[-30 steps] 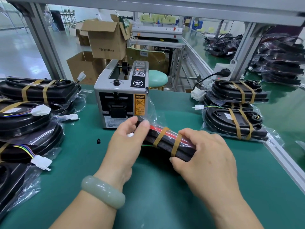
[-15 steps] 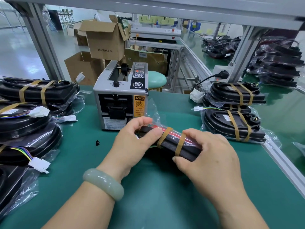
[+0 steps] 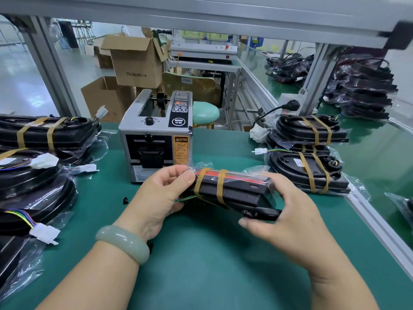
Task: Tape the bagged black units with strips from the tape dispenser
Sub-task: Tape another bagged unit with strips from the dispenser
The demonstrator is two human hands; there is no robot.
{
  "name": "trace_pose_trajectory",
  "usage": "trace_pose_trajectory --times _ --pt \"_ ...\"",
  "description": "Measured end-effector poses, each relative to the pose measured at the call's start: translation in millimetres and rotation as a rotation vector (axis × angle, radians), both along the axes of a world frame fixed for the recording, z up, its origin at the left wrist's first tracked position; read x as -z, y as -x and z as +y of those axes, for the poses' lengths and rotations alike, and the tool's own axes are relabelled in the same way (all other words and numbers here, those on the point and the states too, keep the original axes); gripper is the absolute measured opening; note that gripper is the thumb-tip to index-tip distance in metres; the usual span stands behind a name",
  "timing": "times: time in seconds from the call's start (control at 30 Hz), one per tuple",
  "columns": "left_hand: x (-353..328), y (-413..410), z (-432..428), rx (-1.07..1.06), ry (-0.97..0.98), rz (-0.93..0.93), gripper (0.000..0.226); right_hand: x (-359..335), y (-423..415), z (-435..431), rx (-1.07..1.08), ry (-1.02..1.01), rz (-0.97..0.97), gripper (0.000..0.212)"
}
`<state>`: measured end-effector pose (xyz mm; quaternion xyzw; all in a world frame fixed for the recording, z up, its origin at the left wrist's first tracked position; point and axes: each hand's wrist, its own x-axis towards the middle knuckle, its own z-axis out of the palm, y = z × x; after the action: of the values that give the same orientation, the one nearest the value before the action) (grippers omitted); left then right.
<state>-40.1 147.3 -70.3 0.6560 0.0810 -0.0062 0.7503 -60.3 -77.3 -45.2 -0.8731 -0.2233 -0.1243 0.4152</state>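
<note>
Nearest the camera, a pale green bangle (image 3: 123, 243) sits on the left wrist above the green mat (image 3: 212, 271). Just in front of the tape dispenser (image 3: 156, 135), both hands hold one bagged black unit (image 3: 241, 194) between them, tilted so that its end to the dispenser's right sits lower. The left hand (image 3: 161, 198) grips the end nearer the dispenser, thumb and fingers curled round the bag's crumpled plastic. The right hand (image 3: 288, 218) is clamped on the other end, fingers wrapped over the far edge and thumb under the near one. Whether the unit touches the mat cannot be told.

Two tan tape strips (image 3: 221, 186) cross the unit side by side near the left hand, and thin green wires (image 3: 185, 199) trail out beneath them.

The dispenser – a grey box with an orange caution label on its front – stands upright on the mat, just behind the hands. To its left lies a pile of bagged units (image 3: 44, 135), the topmost banded with two tan strips, and white connectors (image 3: 44, 233) on coloured wires stick out (several bags there look untaped). To its right is a smaller stack of taped units (image 3: 310, 153), each with a pair of strips.

Behind the dispenser, off the table, stand a mint-green stool (image 3: 205, 113) and – further back – open cardboard boxes (image 3: 136, 61).
</note>
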Motion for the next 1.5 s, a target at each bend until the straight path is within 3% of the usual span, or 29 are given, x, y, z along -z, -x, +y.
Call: trace_pose_trajectory --times 0.1,0.2,0.3,0.43,0.97,1.5 --pt "-1 5 -2 -0.037 -0.04 0.024 0.047 -8 4 -7 0.024 -0.071 -0.045 0.05" --pt "-4 -1 6 -0.306 -0.057 0.021 0.021 -12 6 -8 0.104 -0.132 -0.082 0.039" --pt "-15 -8 19 -0.457 0.06 0.066 0.008 -11 7 1 0.191 -0.099 -0.141 0.039" --pt "-30 -13 29 -0.486 0.208 0.151 0.01 -6 6 3 0.228 -0.083 -0.118 0.056" --pt "-48 -25 29 -0.508 0.349 0.223 0.02 -7 6 0 0.201 -0.097 -0.062 0.047" --pt "-40 -45 25 -0.669 0.242 0.285 0.008 -7 8 3 0.172 -0.054 -0.08 0.045"
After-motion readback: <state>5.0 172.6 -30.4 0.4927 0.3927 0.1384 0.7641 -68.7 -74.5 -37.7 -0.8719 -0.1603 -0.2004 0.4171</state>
